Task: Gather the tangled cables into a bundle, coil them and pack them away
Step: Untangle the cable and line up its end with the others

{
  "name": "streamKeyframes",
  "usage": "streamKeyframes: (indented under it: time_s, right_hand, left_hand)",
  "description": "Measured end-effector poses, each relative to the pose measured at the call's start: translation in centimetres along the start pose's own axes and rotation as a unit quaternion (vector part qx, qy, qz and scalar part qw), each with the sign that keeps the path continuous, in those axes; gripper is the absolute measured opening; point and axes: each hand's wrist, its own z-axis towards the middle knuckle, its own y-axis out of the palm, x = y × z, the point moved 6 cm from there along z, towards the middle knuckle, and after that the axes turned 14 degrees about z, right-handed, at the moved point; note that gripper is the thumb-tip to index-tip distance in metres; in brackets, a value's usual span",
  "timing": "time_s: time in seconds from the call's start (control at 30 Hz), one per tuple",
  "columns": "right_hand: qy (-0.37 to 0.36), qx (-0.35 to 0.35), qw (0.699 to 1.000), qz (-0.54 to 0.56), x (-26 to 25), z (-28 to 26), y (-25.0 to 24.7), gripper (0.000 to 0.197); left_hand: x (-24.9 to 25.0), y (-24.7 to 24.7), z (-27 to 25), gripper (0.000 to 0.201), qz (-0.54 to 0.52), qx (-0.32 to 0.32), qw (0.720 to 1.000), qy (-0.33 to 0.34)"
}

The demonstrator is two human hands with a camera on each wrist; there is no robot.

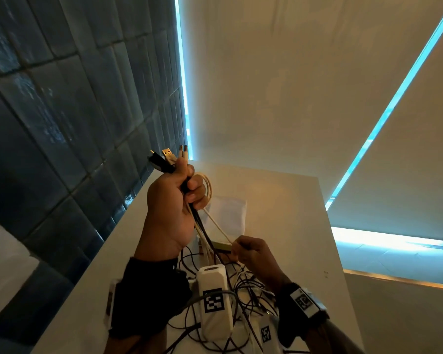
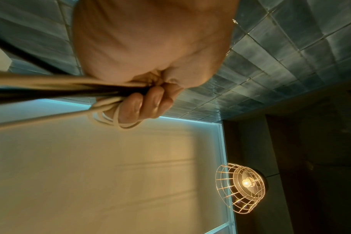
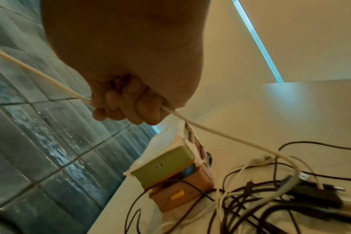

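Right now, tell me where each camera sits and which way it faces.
Head: worn high, looking forward and down at the white table; both hands show, left hand raised, gripping the cable bundle.
Left wrist: looks along the left hand's curled fingers, up past them to a cage lamp.
Right wrist: looks along the right hand pinching a white cable, toward the tangle.
Shared: head and right-wrist views both show the tangle and white cable.
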Motion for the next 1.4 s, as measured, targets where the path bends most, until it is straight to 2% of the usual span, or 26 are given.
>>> streamKeyframes:
  time_s: [0.17,0.27,0.33,0.37,0.47,0.6,0.7,0.83,1.03,1.2,1.4]
  right_hand:
    - [0.060,0.047,0.996,-0.034,2.9,0.0,-2.3,0.030]
    - [0.091,0.133,0.983,-0.084,1.8,0.3,-3.7,0.024]
    - [0.072,0.184,0.980,-0.025,-0.7,0.7,-3.7,0.018]
    - [0.052,0.188,0.981,0.022,-2.3,0.9,-3.2,0.015]
    - [-0.026,0.143,0.983,0.108,-7.9,1.0,-0.7,0.012]
    - [-0.115,0.037,0.985,0.122,-13.2,-0.2,3.4,0.014]
    - [-0.125,-0.019,0.984,0.125,-14.1,-1.5,5.4,0.015]
    - [-0.081,-0.073,0.988,0.109,-11.5,-2.3,5.8,0.012]
    - [-0.036,-0.044,0.997,0.054,-4.9,-1.0,2.5,0.024]
    - [-0.023,-0.024,0.999,0.030,-2.8,-0.8,1.3,0.025]
    - [-0.004,-0.004,1.000,0.021,-1.5,-0.5,0.3,0.025]
  left_hand:
    - [0.0,-0.6,0.2,0.036,0.008,0.013,1.000,-0.008]
    - [-1.6,-0.8,0.9,0.037,0.049,0.029,0.998,-0.041]
    - [-3.0,-1.3,1.5,0.037,0.058,0.055,0.995,-0.066]
    - [-3.5,-1.5,1.6,0.036,0.063,0.067,0.993,-0.075]
    - [-4.5,-1.1,1.6,0.034,0.092,0.082,0.987,-0.100]
    - [-4.7,0.0,1.3,0.029,0.100,0.077,0.986,-0.105]
    - [-4.5,0.1,1.2,0.028,0.062,0.063,0.990,-0.106]
    - [-3.0,0.3,1.2,0.030,-0.067,0.031,0.994,-0.083]
    - [-0.6,0.2,0.6,0.036,-0.043,0.005,0.999,-0.015]
    - [-0.7,0.2,0.4,0.037,-0.003,0.000,1.000,-0.013]
    - [-0.4,0.3,0.6,0.037,-0.004,-0.026,0.999,-0.020]
